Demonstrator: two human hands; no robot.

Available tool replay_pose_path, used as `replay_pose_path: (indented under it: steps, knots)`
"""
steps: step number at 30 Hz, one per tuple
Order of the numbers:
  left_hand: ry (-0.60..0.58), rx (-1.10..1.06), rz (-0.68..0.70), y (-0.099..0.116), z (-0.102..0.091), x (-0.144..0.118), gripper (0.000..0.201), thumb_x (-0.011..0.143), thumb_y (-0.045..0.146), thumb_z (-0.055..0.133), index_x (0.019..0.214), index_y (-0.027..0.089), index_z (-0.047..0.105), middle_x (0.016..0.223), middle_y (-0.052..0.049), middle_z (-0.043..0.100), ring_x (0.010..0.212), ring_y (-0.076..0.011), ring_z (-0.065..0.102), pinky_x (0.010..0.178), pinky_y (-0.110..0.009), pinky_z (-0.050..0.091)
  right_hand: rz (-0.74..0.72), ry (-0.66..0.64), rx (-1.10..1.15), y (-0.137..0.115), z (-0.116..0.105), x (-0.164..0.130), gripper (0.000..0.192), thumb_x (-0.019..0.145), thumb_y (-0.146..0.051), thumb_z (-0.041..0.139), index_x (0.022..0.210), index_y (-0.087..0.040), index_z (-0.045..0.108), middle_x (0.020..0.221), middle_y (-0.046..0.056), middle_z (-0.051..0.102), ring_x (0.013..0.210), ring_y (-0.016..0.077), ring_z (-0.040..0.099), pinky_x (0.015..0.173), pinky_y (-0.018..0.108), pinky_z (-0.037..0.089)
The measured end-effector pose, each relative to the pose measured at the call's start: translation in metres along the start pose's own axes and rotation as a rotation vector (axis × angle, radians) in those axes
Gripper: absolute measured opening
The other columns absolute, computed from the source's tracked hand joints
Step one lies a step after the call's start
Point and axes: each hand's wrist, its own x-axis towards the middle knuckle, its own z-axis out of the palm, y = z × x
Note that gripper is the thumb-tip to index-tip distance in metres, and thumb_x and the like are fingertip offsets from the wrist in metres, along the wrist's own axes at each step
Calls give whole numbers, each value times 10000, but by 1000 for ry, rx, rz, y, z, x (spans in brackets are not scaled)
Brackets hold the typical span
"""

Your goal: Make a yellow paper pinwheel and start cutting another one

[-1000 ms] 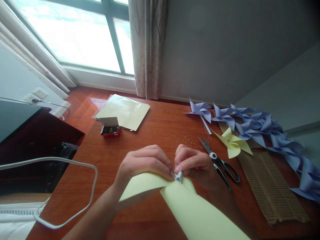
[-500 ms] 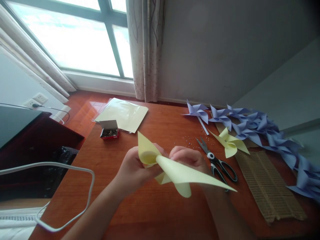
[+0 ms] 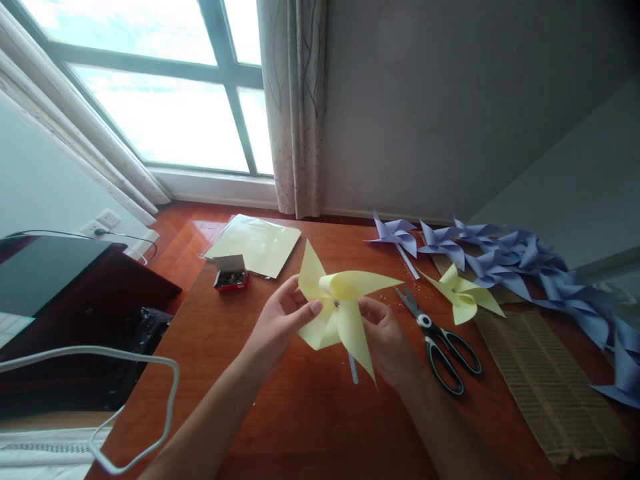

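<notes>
Above the wooden table (image 3: 310, 427) I hold up a pale yellow paper pinwheel (image 3: 340, 310), its face turned toward me. My left hand (image 3: 280, 320) grips its left blade, thumb resting near the pin at the centre. From behind, my right hand (image 3: 383, 333) holds the pinwheel and its white stick (image 3: 353, 369), which pokes out below the blades.
Black scissors (image 3: 443, 340) lie just right of my right hand. A finished yellow pinwheel (image 3: 463, 297) and several purple pinwheels (image 3: 505, 257) lie at the right, over a ribbed brown mat (image 3: 540, 377). A small red pin box (image 3: 230, 275) and yellow paper sheets (image 3: 255, 243) sit far left. A white cable (image 3: 150, 407) loops at the left edge.
The pinwheel was down near the table with both hands working at its centre. It has since been lifted and turned so its face points at me.
</notes>
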Motion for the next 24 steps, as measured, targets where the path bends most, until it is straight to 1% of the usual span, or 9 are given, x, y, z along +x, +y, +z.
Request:
replay_pose_path:
  steps: [2, 4, 7, 8, 10, 12, 14, 18, 24]
  knots:
    - [79, 67, 42, -1, -2, 2, 443, 837, 387, 785, 1197, 164, 656, 1060, -110, 748, 962, -230, 707, 800, -291, 547, -16, 43, 5, -1, 0, 1, 255, 674, -342, 923, 856, -207, 807, 788, 15, 771, 730, 167, 692, 669, 245, 528]
    - [213, 202, 133, -2, -3, 2, 369, 901, 417, 707, 1165, 164, 665, 1090, -101, 727, 1006, -214, 676, 854, -295, 522, -42, 98, 2, -2, 0, 2, 256, 661, -334, 928, 853, -211, 812, 816, 17, 773, 756, 171, 691, 695, 250, 536]
    - [404, 492, 420, -3, -2, -4, 231, 940, 345, 659, 1106, 186, 678, 1083, -69, 686, 1015, -194, 625, 896, -298, 491, -92, 152, -6, -3, 0, 4, 248, 665, -352, 925, 844, -218, 816, 812, 20, 766, 760, 173, 680, 720, 266, 541]
    - [400, 592, 535, -4, 0, -7, 195, 953, 304, 634, 1107, 195, 684, 1079, -66, 669, 1017, -196, 612, 903, -305, 487, -115, 160, -15, -2, 0, 4, 236, 680, -361, 917, 841, -219, 817, 802, 21, 763, 756, 172, 674, 719, 267, 537]
    - [228, 757, 675, -6, 4, -14, 215, 968, 222, 573, 1134, 212, 711, 1095, -78, 630, 996, -202, 598, 852, -304, 496, -158, 159, -42, -1, 0, 4, 201, 729, -367, 889, 851, -223, 821, 799, 22, 757, 767, 169, 662, 720, 262, 525]
    - [73, 848, 707, -9, 7, -20, 341, 968, 154, 522, 1254, 245, 683, 1123, -87, 589, 988, -198, 595, 804, -290, 506, -189, 138, -61, -1, 1, 4, 170, 771, -358, 861, 882, -235, 826, 820, 21, 756, 785, 165, 648, 720, 254, 510]
    - [9, 923, 716, -11, 9, -23, 451, 968, 120, 468, 1361, 282, 619, 1185, -96, 556, 1064, -218, 577, 889, -332, 505, -199, 123, -70, -1, 2, 4, 172, 789, -361, 846, 920, -251, 830, 824, 17, 752, 785, 165, 636, 715, 253, 500]
    - [-27, 1027, 724, -12, 7, -22, 554, 968, 142, 417, 1485, 325, 502, 1288, -107, 499, 1176, -259, 530, 987, -400, 486, -223, 115, -132, -3, 5, 3, 194, 817, -393, 815, 956, -259, 835, 831, 24, 746, 797, 183, 627, 732, 267, 497]
    - [-34, 1067, 719, -19, 2, -19, 589, 956, 172, 422, 1518, 340, 464, 1402, -116, 451, 1315, -298, 485, 1057, -421, 479, -266, 112, -170, -2, 5, 6, 215, 817, -420, 809, 933, -241, 839, 797, 25, 709, 770, 177, 594, 703, 263, 485]
